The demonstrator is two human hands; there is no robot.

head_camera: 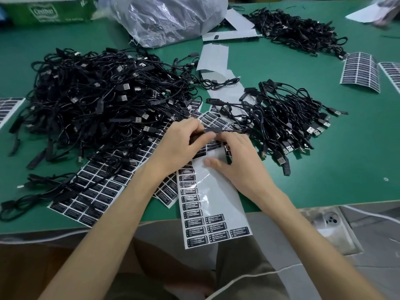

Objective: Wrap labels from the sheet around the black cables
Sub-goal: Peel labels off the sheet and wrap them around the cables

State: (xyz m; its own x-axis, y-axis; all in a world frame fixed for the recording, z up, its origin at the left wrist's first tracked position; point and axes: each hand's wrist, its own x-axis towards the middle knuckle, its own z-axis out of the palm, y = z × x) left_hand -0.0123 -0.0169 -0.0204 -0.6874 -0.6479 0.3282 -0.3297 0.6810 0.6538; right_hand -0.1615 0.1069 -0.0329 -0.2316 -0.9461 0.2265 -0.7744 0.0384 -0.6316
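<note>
My left hand grips a slim black cable part held level just above the label sheet. My right hand lies beside it, fingers curled down onto the sheet's upper rows of black labels, thumb flat on the bare white backing; whether it pinches a label is hidden. The sheet hangs over the table's front edge, with black "LED CONTROLLER" labels left along its left column and bottom. A big heap of black cables lies left of my hands, a smaller heap right.
More label sheets lie under the big heap, at the left edge and far right. Empty backing strips, a plastic bag, a green box and a third cable pile sit at the back. A phone rests lower right.
</note>
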